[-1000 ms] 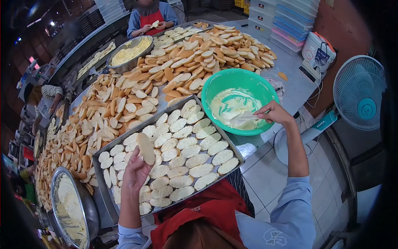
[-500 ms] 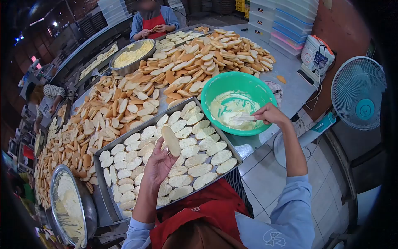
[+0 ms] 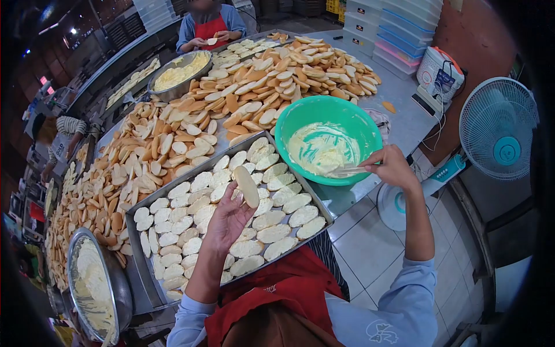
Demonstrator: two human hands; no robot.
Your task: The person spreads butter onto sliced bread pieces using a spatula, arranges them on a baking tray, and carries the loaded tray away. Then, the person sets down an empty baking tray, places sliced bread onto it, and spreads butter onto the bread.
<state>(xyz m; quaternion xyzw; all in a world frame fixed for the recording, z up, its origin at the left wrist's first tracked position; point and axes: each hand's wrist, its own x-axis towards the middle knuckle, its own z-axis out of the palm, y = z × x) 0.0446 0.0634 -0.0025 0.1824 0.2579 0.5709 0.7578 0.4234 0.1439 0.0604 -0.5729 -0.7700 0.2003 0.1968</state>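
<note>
My left hand (image 3: 229, 222) holds an oval bread slice (image 3: 247, 186) up over a metal tray (image 3: 196, 172). Rows of oval slices (image 3: 273, 233) coated with pale cream fill the tray. In my right hand (image 3: 395, 166) is a pale flat spatula (image 3: 348, 170), its blade down in the cream (image 3: 326, 157) inside a green basin (image 3: 365, 124). The basin stands beside the tray's far right corner. The cream partly hides the blade's tip.
A big heap of bread slices (image 3: 277, 81) spreads over the metal table. Cream-filled metal bowls stand at the near left (image 3: 95, 277) and far side (image 3: 179, 72). A co-worker in a red apron (image 3: 211, 29) handles bread across the table. To the right are a fan (image 3: 498, 130) and plastic boxes (image 3: 399, 43).
My left hand and its bread slice have shifted slightly right, towards the basin. The spatula has moved slightly lower and nearer the basin's right side. The view has shifted a little.
</note>
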